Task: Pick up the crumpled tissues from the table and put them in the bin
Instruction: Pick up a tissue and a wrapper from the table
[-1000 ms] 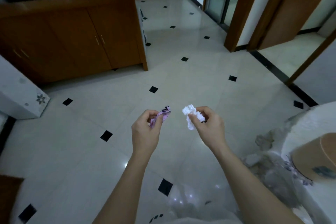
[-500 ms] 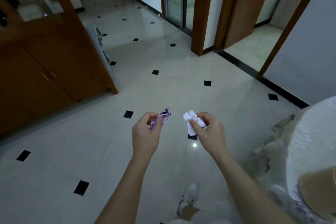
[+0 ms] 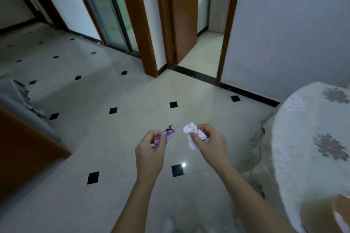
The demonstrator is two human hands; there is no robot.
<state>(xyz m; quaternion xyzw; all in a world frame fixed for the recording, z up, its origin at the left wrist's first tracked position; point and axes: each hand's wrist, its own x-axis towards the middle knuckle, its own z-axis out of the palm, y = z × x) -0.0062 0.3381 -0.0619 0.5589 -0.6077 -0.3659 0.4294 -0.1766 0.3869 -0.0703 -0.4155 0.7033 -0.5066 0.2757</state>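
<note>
From the head camera, I'm seeing my left hand [image 3: 150, 150] pinching a purple wrapper [image 3: 165, 136] and my right hand [image 3: 211, 143] pinching a white tissue [image 3: 191, 134], both left of the table [image 3: 306, 138], over bare floor [image 3: 94, 138].

A glossy pale tiled floor [image 3: 117, 138] with small black diamond insets reflects a bright spot of light. Pale walls [image 3: 284, 24] meet brown wooden door frames; one brown door [image 3: 184, 15] stands open beside a frosted glass sliding door [image 3: 106, 5]. A round table's floral tablecloth [image 3: 310, 138] fills the right; a wooden cabinet [image 3: 20, 149] stands left.
</note>
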